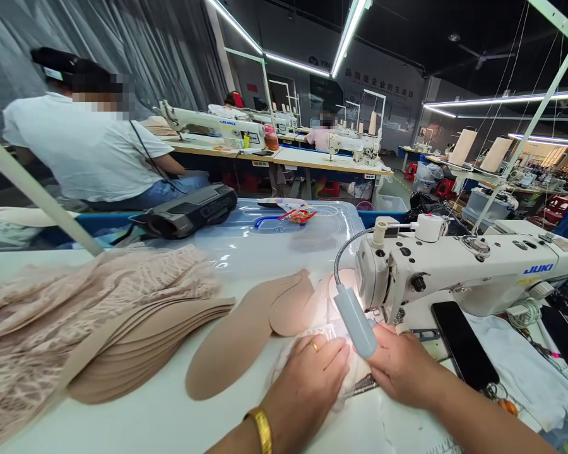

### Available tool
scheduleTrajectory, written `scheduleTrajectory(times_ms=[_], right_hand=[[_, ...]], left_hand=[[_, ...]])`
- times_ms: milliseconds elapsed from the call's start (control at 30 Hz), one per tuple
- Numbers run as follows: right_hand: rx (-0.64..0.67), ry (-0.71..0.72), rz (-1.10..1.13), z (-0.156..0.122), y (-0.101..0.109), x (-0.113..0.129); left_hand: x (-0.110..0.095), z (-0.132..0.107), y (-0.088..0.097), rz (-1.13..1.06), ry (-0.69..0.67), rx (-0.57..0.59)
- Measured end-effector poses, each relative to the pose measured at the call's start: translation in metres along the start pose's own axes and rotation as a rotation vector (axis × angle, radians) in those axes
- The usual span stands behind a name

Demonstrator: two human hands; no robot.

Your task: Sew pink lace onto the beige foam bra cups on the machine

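Observation:
Beside the needle area of a white sewing machine (pixel 459 265), my left hand (pixel 312 372) presses pale lace fabric (pixel 284 362) against the table, its fingers together and curled on it. My right hand (pixel 402 362) is closed at the right edge of the same fabric, its fingertips partly hidden behind a grey gooseneck lamp (pixel 355 321). The lamp lights the cloth and hides the stitching point. Left of my hands lie beige moulded pads (pixel 231 343), joined to the fabric or only lying against it; I cannot tell which.
A stack of beige pads (pixel 142 353) and a heap of lace (pixel 89 284) cover the left of the table. A black phone (pixel 464 343) and white cloth (pixel 525 362) lie right. Behind the table are a clear plastic lid (pixel 246 252) and a seated co-worker (pixel 85 145).

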State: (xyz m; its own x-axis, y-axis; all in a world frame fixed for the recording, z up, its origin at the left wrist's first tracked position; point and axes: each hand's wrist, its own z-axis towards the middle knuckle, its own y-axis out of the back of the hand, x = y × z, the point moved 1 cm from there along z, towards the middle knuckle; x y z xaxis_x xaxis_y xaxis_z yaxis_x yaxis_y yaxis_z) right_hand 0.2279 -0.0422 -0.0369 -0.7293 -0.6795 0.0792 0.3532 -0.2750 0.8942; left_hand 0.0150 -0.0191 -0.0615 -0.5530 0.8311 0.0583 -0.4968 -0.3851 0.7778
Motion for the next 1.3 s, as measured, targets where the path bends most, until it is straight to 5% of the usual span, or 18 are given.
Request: scheduleTrajectory(times_ms=[167,400,533,767,1300], right_hand=[[0.019,0.000,-0.060,-0.003,0.001,-0.001],[0.059,-0.044,-0.074,-0.004,-0.001,-0.006],[0.058,-0.069,-0.072,-0.005,-0.005,-0.008],[0.079,-0.106,-0.068,-0.008,-0.011,-0.011],[0.073,-0.019,-0.077,-0.005,0.002,-0.009]], left_hand=[[0.007,0.008,0.000,-0.100,-0.079,0.004],[0.028,0.018,-0.006,-0.254,-0.085,0.159],[0.034,0.024,-0.005,-0.295,-0.115,0.118],[0.035,0.032,0.002,-0.306,-0.156,0.054],[0.025,0.029,0.006,-0.179,-0.157,0.126]])
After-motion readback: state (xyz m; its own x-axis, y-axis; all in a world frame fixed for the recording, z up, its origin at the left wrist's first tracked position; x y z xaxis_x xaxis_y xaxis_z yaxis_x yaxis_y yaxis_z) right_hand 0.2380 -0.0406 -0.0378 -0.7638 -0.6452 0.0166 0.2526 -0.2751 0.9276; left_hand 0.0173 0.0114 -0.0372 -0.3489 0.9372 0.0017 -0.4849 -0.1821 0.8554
